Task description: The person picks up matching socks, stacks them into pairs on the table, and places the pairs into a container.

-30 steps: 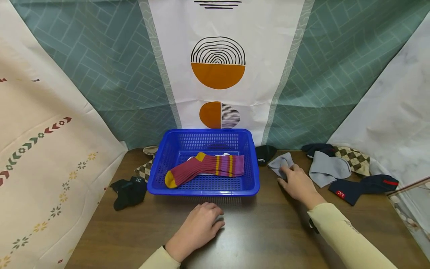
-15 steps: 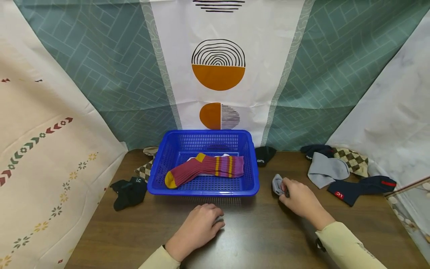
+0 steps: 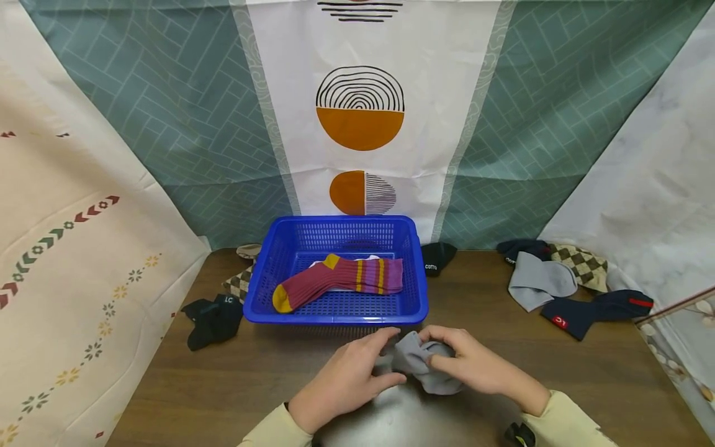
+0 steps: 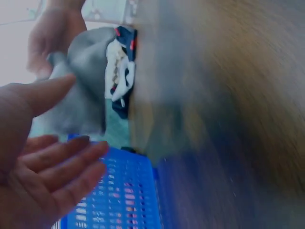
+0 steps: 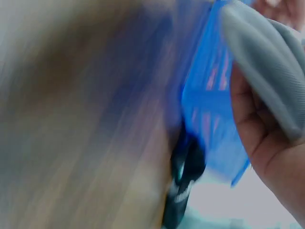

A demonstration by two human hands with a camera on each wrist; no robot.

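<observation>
In front of the basket, my right hand pinches a grey sock between thumb and fingers. The sock is bunched and folded, held over the table. Just to its left, my left hand is spread, thumb and fingers apart, with the sock's edge close to them. The left wrist view shows the left palm facing the sock, fingers straight; whether the thumb touches it I cannot tell. Behind the hands stands a blue plastic basket holding a maroon, yellow and purple sock, with something white partly hidden under it.
At the right lie another grey sock, a navy sock, a checkered sock and a dark sock. A black sock sits by the basket's right side. Left of it are a black sock and a checkered sock.
My right hand has picked up the grey sock from right of the basket and brought it left to the front. My left hand has moved right and spread its fingers toward it.
</observation>
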